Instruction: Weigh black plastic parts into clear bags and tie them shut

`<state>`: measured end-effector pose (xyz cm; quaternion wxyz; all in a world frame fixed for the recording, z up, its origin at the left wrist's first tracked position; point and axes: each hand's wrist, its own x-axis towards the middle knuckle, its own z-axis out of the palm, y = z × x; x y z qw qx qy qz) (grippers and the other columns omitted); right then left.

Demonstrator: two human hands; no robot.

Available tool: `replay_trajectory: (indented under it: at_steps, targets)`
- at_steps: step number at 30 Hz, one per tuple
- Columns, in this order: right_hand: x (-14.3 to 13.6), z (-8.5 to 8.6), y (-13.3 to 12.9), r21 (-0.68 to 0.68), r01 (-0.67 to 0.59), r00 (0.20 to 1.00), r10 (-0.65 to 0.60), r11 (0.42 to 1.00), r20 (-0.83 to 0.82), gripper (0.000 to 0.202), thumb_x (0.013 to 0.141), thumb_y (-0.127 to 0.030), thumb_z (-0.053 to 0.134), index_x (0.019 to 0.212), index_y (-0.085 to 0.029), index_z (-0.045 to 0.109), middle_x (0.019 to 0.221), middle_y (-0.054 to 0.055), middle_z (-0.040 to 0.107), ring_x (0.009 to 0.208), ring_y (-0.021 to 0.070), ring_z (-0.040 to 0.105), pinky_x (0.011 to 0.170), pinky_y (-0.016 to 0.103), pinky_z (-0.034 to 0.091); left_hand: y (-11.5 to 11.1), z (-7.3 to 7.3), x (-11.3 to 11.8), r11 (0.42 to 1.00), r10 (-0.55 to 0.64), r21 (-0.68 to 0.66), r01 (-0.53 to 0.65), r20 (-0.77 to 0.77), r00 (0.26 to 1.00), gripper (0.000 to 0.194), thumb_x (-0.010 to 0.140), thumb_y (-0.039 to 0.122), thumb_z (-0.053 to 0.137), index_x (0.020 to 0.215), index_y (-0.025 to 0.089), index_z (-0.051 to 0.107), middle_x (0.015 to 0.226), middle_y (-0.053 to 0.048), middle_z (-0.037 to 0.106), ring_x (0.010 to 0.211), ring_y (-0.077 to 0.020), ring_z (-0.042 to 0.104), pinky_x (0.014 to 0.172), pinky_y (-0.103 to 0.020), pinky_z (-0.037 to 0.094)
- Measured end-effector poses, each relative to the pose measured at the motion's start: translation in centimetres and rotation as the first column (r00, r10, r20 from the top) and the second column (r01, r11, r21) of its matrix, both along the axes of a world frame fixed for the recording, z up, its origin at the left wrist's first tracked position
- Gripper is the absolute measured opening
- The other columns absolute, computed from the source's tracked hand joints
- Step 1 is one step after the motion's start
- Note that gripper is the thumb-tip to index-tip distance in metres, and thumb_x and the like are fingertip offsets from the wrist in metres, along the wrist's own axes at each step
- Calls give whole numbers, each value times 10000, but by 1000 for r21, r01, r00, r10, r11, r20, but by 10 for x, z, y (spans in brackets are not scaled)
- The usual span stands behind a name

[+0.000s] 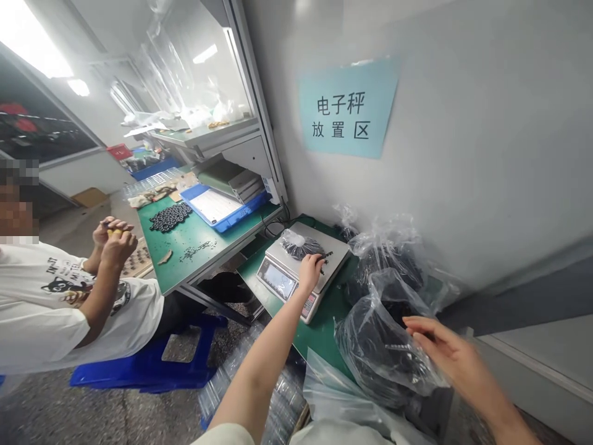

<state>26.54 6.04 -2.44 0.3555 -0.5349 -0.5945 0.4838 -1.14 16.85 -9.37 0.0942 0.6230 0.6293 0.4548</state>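
My left hand [311,271] is at the weighing plate of the electronic scale [280,278], its fingers bent together beside a few small black parts [327,262]. A tied clear bag of black parts [299,245] lies on the plate just behind it. At the right, my right hand [433,340] is at the mouth of a large open clear bag [375,346] with dark contents, thumb and fingertips close together. Whatever either hand pinches is too small or hidden to make out.
Another filled clear bag [393,259] stands behind the open one. A seated person [65,303] works at the left by a green table [185,253] with black rings and a blue tray [222,207]. Clear plastic bags hang below the scale's table.
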Motion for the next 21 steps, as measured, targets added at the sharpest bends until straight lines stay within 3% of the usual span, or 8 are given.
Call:
replay_trajectory:
  at_steps: [3,8,15,21]
  targets:
    - [1,-2,2,7,-56,998,57,998,-2,448,621,-633,634,789,-222,692,956,109,660,910,262,614,796,333,521,7,-24,-12,997,40,-67,-47,-94,995,197,873,308,495,978,163,577,1000,-58,589,866,-160,574,773,-351,491]
    - [3,-11,2,56,-140,989,137,989,61,403,687,-598,591,828,-235,693,1006,107,652,937,260,608,781,317,530,7,-38,-27,977,101,-164,-138,-216,971,211,859,304,519,997,156,576,1066,-72,572,958,-190,552,843,-409,462]
    - [7,-1,7,-9,-328,878,308,945,366,371,734,-555,531,944,-283,672,1208,66,568,1118,293,509,919,425,445,-2,-44,-37,957,143,-210,-201,-264,954,244,856,305,523,1049,162,562,1126,-83,550,1027,-214,526,888,-444,434]
    - [9,14,12,-130,-413,718,410,902,562,503,692,-512,537,1124,-263,604,1355,91,418,1212,318,411,981,472,368,-7,-34,-55,968,163,-148,-202,-238,957,224,863,285,515,1028,142,565,1074,-74,573,986,-201,551,856,-424,459]
